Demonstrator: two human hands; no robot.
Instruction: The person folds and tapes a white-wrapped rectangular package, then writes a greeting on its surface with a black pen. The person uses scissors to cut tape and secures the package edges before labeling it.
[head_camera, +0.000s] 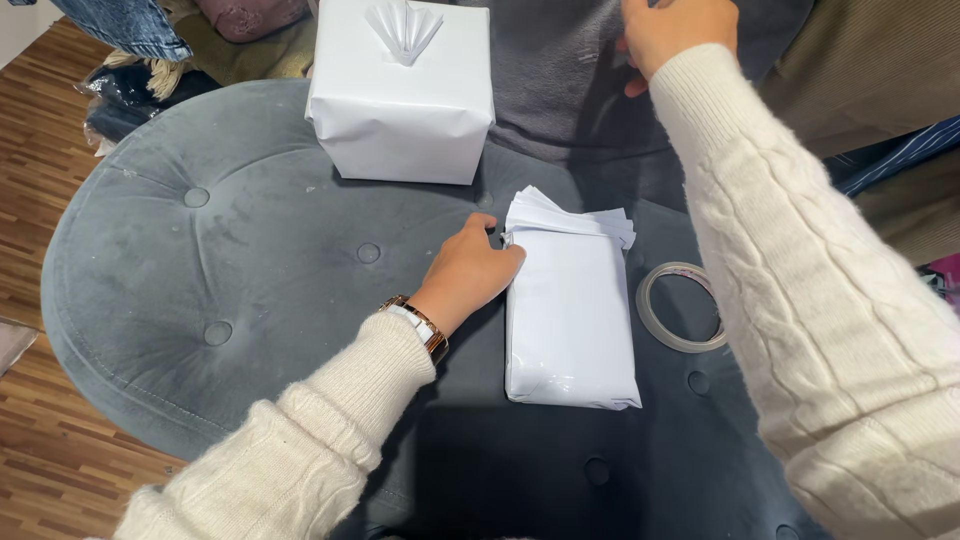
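Left hand (470, 268) open against white parcel (570, 320) edge; right hand (676, 32) grip unclear.

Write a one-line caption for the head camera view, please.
Left hand steadies a flat white parcel on a grey stool, beside a tape roll.

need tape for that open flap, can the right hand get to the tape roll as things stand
Probably yes. The right hand is up at the grey cloth, away from the tape roll, which lies bare on the cushion beside the flat white parcel, just under that arm's sleeve.
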